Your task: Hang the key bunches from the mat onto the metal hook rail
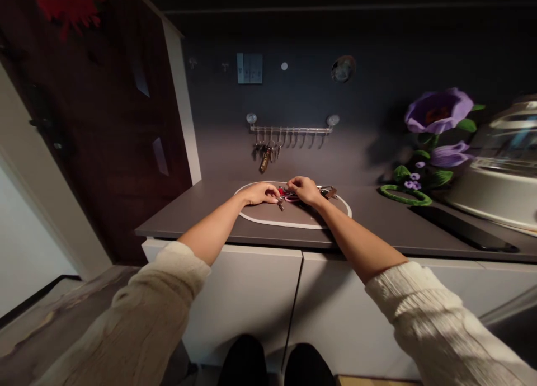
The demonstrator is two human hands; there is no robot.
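Observation:
Over an oval mat [268,217] with a white rim, my left hand [262,193] has its fingers curled and pressed round a small bunch of keys [281,205]. Something red [281,191] shows between the two hands. My right hand [305,189] is just to the right, its fingers bent together in a pinch; what lies between the fingertips is too small to make out. Beside and behind my right hand, more keys with a brown holder [329,192] lie on the mat. Other keys [265,158] hang from a clear hook rack [291,130] on the wall.
The mat lies on a dark grey counter [188,207] above white cabinet doors. To the right are purple crocheted flowers [440,112], a black phone-like slab [465,228] and a white appliance with a clear dome [499,173]. A dark door [113,123] stands left.

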